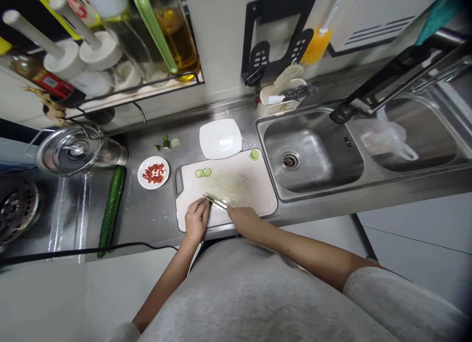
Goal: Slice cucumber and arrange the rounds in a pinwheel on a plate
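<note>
A knife [219, 203] is gripped by its handle in my right hand [243, 219], its blade pointing left over the white cutting board [239, 184]. My left hand [196, 218] has its fingers bunched at the blade's tip, closed on a small dark green cucumber piece [210, 201] that they mostly hide. A few pale cucumber slices [203, 172] lie at the board's upper left, and more slices [254, 154] sit in its upper right corner. Wet bits are scattered over the board's middle. A whole cucumber [111, 209] rests on the counter to the left.
Behind the board stands a white square plate [220, 138]. To its left are a small plate [141, 174] with chopped red pieces and some cucumber ends [166, 143]. A steel sink [313, 150] with a black faucet [342, 113] is at right; a steel pot [114, 152] stands at left.
</note>
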Available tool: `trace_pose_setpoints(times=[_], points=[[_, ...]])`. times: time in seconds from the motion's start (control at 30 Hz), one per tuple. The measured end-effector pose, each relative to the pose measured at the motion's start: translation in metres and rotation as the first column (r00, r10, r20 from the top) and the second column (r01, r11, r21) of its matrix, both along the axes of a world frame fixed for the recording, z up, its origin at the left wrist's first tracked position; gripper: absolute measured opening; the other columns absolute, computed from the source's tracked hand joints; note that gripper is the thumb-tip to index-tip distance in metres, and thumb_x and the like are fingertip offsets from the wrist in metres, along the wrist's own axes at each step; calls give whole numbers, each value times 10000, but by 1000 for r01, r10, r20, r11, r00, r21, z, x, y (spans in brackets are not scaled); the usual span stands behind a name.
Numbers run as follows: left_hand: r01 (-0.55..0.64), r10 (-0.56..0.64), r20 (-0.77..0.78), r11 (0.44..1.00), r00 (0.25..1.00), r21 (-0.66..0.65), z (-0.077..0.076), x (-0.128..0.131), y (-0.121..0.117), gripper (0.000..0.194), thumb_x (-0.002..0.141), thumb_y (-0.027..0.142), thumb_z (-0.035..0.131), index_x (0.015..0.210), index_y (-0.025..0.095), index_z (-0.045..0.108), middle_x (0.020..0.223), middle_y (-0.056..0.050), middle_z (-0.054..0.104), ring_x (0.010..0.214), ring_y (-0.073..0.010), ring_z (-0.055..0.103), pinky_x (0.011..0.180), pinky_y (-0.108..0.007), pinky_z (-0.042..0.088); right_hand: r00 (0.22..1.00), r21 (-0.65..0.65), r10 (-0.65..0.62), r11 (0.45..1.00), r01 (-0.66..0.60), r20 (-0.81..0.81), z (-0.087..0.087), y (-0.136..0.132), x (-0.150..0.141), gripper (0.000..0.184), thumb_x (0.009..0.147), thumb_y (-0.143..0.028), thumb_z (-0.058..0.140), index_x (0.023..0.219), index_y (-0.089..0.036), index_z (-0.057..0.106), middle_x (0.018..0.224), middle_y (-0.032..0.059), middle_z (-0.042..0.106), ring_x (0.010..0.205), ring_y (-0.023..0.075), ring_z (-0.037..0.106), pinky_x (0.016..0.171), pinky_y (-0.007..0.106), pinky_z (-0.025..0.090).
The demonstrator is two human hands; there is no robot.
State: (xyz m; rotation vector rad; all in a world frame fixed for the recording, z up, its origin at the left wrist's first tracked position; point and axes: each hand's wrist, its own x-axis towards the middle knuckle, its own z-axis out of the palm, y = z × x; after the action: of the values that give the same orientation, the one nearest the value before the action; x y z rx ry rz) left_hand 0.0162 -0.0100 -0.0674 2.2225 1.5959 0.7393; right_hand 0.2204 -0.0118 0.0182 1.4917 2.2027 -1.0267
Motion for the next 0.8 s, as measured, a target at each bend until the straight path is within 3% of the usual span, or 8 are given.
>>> trace_pose_setpoints(times=[0.8], points=[[7, -6, 14, 1000, 1000, -27, 2, -1, 2, 243, 919, 279, 490, 1045, 213, 688, 1041, -83, 683, 974, -185, 619, 892, -359, 505, 999, -14, 36, 999, -36, -16, -13, 7, 5, 310, 862, -54, 406, 1130, -118, 546, 911, 137, 702, 895, 236, 680, 737, 312, 494]])
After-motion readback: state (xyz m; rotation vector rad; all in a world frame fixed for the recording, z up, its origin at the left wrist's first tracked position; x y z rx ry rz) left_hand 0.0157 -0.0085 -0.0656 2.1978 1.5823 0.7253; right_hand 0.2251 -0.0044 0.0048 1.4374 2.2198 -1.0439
